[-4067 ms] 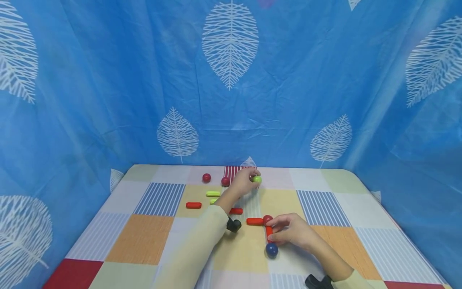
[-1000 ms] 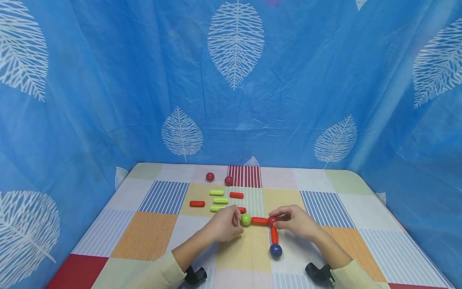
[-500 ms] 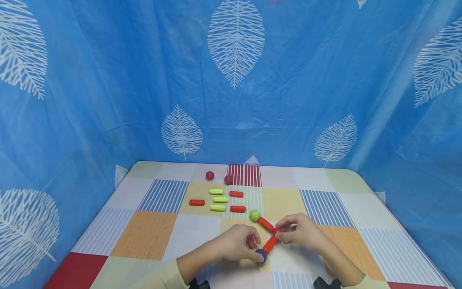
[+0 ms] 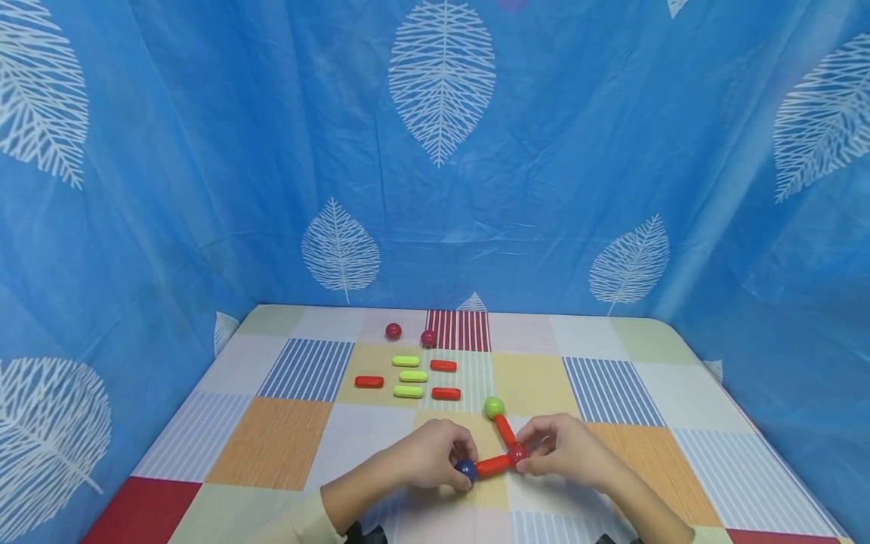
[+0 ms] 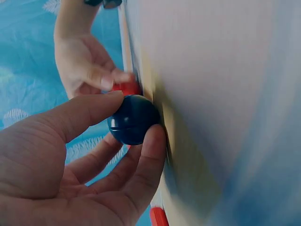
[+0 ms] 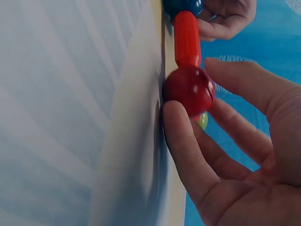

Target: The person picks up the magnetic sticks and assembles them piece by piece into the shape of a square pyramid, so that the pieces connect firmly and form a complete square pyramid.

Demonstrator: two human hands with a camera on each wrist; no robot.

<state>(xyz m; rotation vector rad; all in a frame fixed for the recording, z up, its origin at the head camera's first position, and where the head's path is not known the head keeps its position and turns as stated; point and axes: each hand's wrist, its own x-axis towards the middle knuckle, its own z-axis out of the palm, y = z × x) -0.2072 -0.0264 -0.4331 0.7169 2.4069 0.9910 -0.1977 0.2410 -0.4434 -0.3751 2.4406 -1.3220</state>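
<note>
While the left hand [image 4: 438, 455] is gripping the blue ball [image 4: 467, 471] and the right hand [image 4: 571, 452] the red ball [image 4: 518, 454], their rod [image 4: 494, 465] is roughly paralleling the table's far edge [image 4: 584, 321].

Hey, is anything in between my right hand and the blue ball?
Yes. The red ball, pinched in your right hand, and the red stick running from it to the blue ball, which your left hand grips, lie between. The green ball sits off that line, farther back.
</note>
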